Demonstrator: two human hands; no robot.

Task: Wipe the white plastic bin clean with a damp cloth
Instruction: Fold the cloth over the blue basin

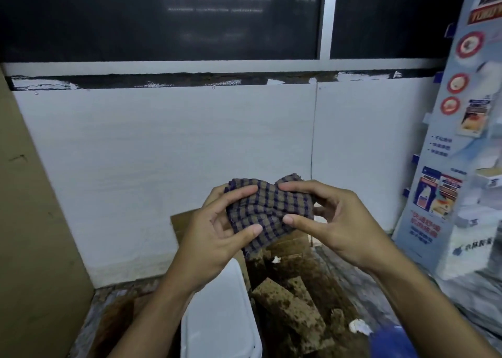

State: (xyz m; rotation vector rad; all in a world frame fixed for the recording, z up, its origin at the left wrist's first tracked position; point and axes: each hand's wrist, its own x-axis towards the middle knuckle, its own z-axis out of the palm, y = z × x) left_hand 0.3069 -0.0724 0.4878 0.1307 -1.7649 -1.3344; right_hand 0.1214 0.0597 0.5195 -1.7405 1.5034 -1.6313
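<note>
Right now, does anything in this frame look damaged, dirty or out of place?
Yes. The dark strip under the window is ragged, with white patches that look torn or peeling. The brown blocks beside the white bin are blotched with dark stains. The left hand and right hand grip the checked cloth.

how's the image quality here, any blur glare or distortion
Head view: dim, flat light; the cloth, left hand and right hand are fairly sharp; the poster on the right is smeared; streaks of reflected light glare in the dark window; wide-angle bowing bends the wall edges; the white bin looks nearly washed out.
</note>
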